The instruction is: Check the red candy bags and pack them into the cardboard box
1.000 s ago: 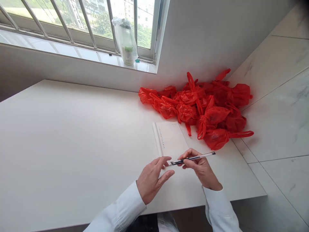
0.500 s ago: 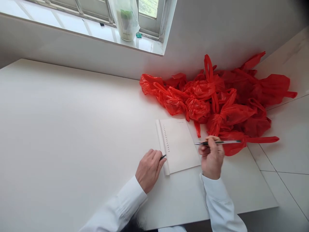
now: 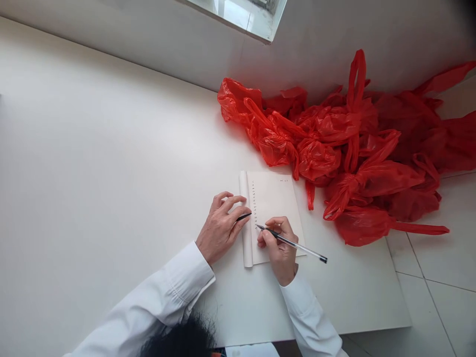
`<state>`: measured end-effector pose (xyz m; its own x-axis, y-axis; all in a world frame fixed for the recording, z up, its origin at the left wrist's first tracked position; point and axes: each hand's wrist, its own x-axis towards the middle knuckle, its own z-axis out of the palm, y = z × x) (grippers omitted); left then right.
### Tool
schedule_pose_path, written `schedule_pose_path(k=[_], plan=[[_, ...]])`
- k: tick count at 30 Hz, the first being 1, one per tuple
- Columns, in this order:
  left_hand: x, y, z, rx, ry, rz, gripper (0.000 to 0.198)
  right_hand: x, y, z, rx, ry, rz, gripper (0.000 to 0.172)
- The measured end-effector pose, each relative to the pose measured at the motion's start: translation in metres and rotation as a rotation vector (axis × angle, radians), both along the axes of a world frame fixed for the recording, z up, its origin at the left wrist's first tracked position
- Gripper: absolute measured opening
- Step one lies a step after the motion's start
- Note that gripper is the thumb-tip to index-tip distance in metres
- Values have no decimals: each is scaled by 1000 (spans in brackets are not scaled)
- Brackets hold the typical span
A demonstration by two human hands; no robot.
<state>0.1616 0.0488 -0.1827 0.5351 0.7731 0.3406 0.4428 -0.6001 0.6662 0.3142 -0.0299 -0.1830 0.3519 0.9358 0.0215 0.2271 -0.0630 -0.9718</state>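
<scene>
Right hand (image 3: 278, 250) clenched on the pen (image 3: 297, 246), tip on the notepad (image 3: 275, 198) just ahead of its fingertips, left hand (image 3: 219, 228) pinching the cap (image 3: 243, 216) beside the spine: too light a hold and the page could skid.

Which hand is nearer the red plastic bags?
Right. The right hand, holding the pen on the notebook, sits left of the red bags; the left hand, holding the pen cap, rests farther left at the notebook's edge.

Single head view, above table (image 3: 92, 163) near edge, facing down toward far wall (image 3: 334, 29); close over notepad (image 3: 273, 208); table right edge, floor (image 3: 439, 258) visible.
</scene>
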Motion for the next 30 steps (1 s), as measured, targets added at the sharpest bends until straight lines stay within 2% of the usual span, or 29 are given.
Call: schedule_pose_path(k=[7,22,30], plan=[[2,2,-2,-17,-25,12,18,4,-5,-10,32,-155,19,18],[2,1,-1,-30,-32,17,18,5,-4,-8,-13,-233,70,18],[3,1,-1,-39,-27,17,18,4,-3,-7,-7,-159,61,17]])
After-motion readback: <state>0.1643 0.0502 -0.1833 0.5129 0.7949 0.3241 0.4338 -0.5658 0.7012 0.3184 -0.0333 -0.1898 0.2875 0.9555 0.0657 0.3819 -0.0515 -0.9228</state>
